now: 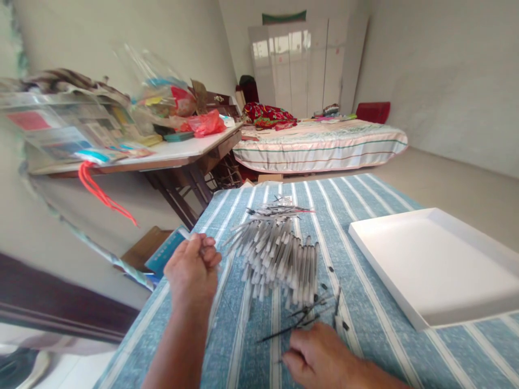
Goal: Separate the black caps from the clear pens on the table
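My left hand (192, 265) is closed in the air over the left edge of the table, left of a pile of pens. A pale, slim end like a pen barrel (185, 233) pokes out above its knuckles; the rest is hidden by the fingers. Clear-barrelled pens (279, 259) lie heaped mid-table, most with their ends towards me. Low in the view, my right hand (318, 354) has its fingers pinched together, with a tiny dark tip by them too small to name. Just beyond it lie thin black refills (302, 321) and several small black caps (331, 269).
A white shallow box lid (433, 270) lies on the right of the striped blue cloth (336, 216). More thin dark sticks (279, 212) lie behind the pens. A cluttered side desk (178, 154) stands at left, a bed (320, 146) beyond, and a blue box (164, 256) beside the table.
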The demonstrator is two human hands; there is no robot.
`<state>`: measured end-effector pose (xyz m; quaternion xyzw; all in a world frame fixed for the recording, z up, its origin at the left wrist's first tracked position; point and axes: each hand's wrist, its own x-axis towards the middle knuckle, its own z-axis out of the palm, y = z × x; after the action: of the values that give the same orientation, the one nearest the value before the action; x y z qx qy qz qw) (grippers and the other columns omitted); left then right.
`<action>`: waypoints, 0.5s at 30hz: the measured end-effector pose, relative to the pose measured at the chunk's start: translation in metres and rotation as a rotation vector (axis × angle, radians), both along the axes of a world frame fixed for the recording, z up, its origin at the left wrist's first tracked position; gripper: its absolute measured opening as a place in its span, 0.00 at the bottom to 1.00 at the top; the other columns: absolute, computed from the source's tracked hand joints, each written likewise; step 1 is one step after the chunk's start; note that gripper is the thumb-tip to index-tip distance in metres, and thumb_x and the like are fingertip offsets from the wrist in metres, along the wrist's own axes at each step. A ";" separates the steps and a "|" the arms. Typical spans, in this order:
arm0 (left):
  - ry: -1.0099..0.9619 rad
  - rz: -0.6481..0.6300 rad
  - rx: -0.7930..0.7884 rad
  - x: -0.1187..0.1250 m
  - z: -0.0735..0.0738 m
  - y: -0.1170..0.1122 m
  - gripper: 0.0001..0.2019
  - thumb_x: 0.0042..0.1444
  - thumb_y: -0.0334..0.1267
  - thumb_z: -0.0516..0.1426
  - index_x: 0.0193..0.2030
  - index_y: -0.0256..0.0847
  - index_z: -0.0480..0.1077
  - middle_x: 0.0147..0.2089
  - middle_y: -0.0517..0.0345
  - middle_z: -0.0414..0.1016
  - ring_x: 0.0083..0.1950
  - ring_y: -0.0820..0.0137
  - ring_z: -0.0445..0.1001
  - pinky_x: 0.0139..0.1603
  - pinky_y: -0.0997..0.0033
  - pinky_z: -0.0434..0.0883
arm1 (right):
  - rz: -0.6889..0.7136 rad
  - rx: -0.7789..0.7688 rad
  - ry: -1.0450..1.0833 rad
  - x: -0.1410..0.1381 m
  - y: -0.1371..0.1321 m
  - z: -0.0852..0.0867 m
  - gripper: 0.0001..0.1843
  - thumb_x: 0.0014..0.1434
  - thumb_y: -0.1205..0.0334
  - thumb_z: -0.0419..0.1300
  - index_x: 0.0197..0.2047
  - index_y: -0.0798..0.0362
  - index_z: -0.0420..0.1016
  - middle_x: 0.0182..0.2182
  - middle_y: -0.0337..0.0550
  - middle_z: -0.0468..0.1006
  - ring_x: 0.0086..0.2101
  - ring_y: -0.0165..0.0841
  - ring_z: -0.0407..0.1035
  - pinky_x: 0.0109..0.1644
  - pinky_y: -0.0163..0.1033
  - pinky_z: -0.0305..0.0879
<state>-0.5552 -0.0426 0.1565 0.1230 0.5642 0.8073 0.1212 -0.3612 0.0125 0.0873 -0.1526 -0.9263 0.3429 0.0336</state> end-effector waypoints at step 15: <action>0.816 -0.182 -1.874 -0.007 -0.040 -0.059 0.18 0.56 0.48 0.41 0.39 0.37 0.64 0.37 0.39 0.74 0.38 0.49 0.73 0.30 0.62 0.62 | -0.032 0.413 -0.235 0.010 0.057 0.011 0.14 0.51 0.52 0.55 0.27 0.53 0.77 0.25 0.48 0.79 0.29 0.40 0.73 0.27 0.35 0.53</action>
<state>-0.5623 -0.1019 0.1170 0.2865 0.9548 -0.0736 0.0281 -0.3514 0.0697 0.0986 -0.1961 -0.9717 0.1256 -0.0388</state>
